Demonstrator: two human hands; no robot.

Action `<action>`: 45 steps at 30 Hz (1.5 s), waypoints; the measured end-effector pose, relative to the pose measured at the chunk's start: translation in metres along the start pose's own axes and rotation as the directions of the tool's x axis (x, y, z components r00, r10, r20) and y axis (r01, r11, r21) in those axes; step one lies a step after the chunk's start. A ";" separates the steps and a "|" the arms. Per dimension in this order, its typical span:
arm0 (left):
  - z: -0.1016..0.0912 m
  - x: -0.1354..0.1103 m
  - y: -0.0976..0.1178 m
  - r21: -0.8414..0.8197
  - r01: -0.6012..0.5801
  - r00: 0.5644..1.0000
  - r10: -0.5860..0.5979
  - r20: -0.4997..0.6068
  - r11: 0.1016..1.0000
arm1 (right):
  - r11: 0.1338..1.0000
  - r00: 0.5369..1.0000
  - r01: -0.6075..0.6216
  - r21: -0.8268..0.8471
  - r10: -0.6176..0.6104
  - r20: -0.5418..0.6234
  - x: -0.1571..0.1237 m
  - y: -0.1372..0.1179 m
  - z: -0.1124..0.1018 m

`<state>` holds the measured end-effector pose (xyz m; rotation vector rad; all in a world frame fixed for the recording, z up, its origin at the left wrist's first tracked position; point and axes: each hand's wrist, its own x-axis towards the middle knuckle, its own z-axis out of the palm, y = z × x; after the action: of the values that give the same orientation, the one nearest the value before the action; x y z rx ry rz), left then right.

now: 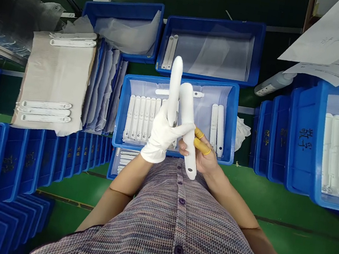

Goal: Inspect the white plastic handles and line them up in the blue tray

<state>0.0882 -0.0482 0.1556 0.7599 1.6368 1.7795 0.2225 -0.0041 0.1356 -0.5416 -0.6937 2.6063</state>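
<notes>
My left hand (160,136), in a white glove, is closed around a long white plastic casing (175,83) with a rounded end, which points up and away from me. Its thumb also reaches across to a second white casing (188,106). That second casing slants down toward my body and has a small dark oval near its lower end. My right hand (205,153), with yellow finger cots on two fingers, grips it from the right. Both hands are above the near edge of a blue bin (232,123). Inside are a row of white casings (141,116), two more at right and one lying crosswise, partly hidden.
Behind are two blue bins, one with film sheets (129,32), one with two casings (170,52). Several casings lie on a cardboard-topped stack (57,68) at left. Stacked blue bins (304,138) and a bottle (274,84) stand at right. Papers (338,42) hang upper right.
</notes>
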 end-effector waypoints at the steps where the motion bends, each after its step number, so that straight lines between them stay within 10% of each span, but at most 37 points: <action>1: 0.000 0.005 0.000 -0.009 -0.040 0.998 0.039 -0.043 0.999 | 1.000 0.999 -0.028 -0.002 0.028 0.019 -0.001 0.000 0.000; 9: -0.006 0.033 0.001 -0.286 -0.074 0.976 0.012 -0.215 0.955 | 0.991 0.987 -0.129 -0.032 0.132 0.087 -0.005 0.006 -0.009; 15: -0.012 -0.002 -0.003 -0.328 0.120 0.993 -0.109 0.051 0.937 | 0.970 0.994 0.106 -0.218 -0.111 -0.007 -0.004 0.004 -0.019; 19: -0.008 -0.032 -0.006 -0.310 0.220 0.960 -0.149 0.237 0.925 | 0.855 0.946 0.309 -0.416 -0.320 0.045 -0.001 0.012 -0.026; 29: -0.013 -0.035 -0.028 -0.253 0.322 0.931 -0.257 0.260 0.912 | 0.521 0.799 0.537 -0.664 -0.567 0.200 0.006 0.026 -0.040; 34: -0.018 -0.028 -0.039 -0.256 0.388 0.884 -0.279 0.375 0.885 | 0.402 0.800 0.451 -0.797 -0.577 0.161 -0.001 0.023 -0.039; 40: -0.021 0.028 -0.083 0.237 0.134 0.974 -0.172 0.147 0.962 | 0.133 0.891 0.080 -0.988 -0.453 0.011 0.023 -0.010 -0.087; 45: -0.001 0.061 -0.150 0.720 0.007 0.959 -0.209 0.193 0.694 | -0.091 0.939 -0.286 -0.954 -0.223 -0.260 0.065 -0.015 -0.142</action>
<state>0.0546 0.0067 0.0073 1.1449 2.1386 0.8480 0.2357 0.0927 0.0125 -1.3636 -2.5358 1.2356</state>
